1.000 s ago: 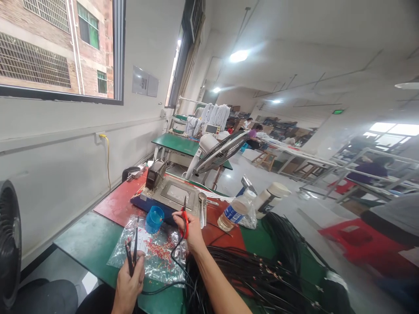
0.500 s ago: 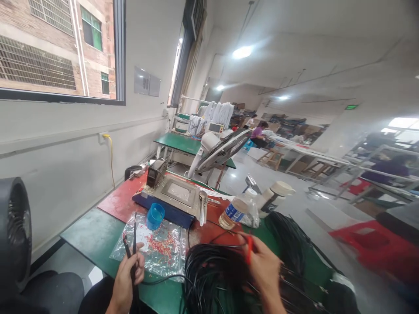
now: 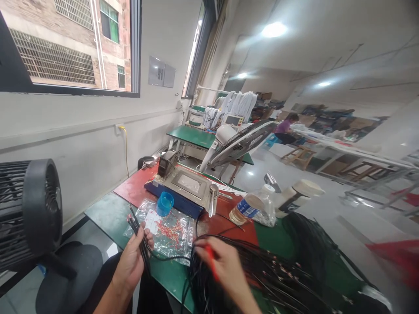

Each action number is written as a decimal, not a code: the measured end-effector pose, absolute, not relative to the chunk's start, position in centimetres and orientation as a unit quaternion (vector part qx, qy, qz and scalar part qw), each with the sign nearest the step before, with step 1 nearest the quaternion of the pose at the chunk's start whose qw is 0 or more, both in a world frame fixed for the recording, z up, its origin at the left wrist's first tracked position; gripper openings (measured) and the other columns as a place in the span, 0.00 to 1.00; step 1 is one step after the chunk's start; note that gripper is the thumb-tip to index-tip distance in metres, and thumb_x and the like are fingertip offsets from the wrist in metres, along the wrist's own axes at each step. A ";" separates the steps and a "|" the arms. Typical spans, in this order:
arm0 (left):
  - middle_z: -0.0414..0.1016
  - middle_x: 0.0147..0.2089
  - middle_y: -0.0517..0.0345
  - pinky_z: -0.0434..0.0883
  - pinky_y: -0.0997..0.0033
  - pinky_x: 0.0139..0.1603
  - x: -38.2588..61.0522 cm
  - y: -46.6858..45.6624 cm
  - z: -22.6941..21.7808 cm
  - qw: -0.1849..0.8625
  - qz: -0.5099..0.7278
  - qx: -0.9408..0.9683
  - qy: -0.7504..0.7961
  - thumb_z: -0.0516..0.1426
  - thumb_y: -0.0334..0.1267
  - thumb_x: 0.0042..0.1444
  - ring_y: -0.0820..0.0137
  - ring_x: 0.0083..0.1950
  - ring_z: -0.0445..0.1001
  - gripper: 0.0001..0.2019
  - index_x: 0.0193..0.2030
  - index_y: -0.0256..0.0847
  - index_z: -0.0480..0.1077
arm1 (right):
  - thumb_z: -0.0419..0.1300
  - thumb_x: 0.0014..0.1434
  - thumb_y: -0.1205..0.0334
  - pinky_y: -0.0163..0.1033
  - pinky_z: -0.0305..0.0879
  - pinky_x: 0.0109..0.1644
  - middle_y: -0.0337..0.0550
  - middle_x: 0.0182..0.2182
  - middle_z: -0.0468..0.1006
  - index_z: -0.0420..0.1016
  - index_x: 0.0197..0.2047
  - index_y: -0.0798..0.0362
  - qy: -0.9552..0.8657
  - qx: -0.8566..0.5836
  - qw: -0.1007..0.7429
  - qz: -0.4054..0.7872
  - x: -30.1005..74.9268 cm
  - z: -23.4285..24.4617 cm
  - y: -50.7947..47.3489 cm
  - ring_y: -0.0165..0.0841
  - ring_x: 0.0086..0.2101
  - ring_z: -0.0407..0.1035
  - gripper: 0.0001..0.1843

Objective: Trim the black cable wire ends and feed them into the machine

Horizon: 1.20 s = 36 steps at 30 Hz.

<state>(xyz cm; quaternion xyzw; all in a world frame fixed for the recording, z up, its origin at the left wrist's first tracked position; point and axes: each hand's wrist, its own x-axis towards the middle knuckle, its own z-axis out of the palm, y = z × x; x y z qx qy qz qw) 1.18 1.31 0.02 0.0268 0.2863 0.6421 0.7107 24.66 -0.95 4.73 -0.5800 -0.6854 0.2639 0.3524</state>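
Note:
My left hand (image 3: 132, 255) is closed around several thin black cables (image 3: 144, 253), their ends sticking up above the thumb. Over a thick coil of black cable (image 3: 203, 279), my right hand (image 3: 225, 266) is bent, its fingertips blurred by motion. A slender red thing (image 3: 212, 261) shows in the right hand; its kind is unclear. Beside the left hand lies a clear plastic bag (image 3: 183, 248) with many small red and pale bits (image 3: 170, 231) on it. A blue cup (image 3: 165, 204) stands at the bag's far edge.
A blue-based machine (image 3: 178, 192) sits behind the bag. To its right stand a labelled bottle (image 3: 246, 209) and a white-capped container (image 3: 299, 196). More black cables (image 3: 278, 270) cover the table's right side. A black fan (image 3: 32, 209) is at the left, a larger fan (image 3: 242, 146) beyond the table.
My right hand has moved left across the coil, toward my left hand. More cable ends now show in the left hand than before. The whole view has shifted, showing more of the black fan.

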 end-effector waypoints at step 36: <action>0.67 0.20 0.60 0.37 0.80 0.16 2.8 0.0 2.0 0.661 0.471 0.325 0.486 0.64 0.53 0.43 0.86 0.16 0.45 0.21 0.29 0.33 0.72 | 0.64 0.44 0.41 0.29 0.45 0.18 0.32 0.13 0.60 0.74 0.33 0.60 -0.447 -0.454 0.436 0.635 18.9 -0.5 1.4 0.23 0.14 0.53 0.27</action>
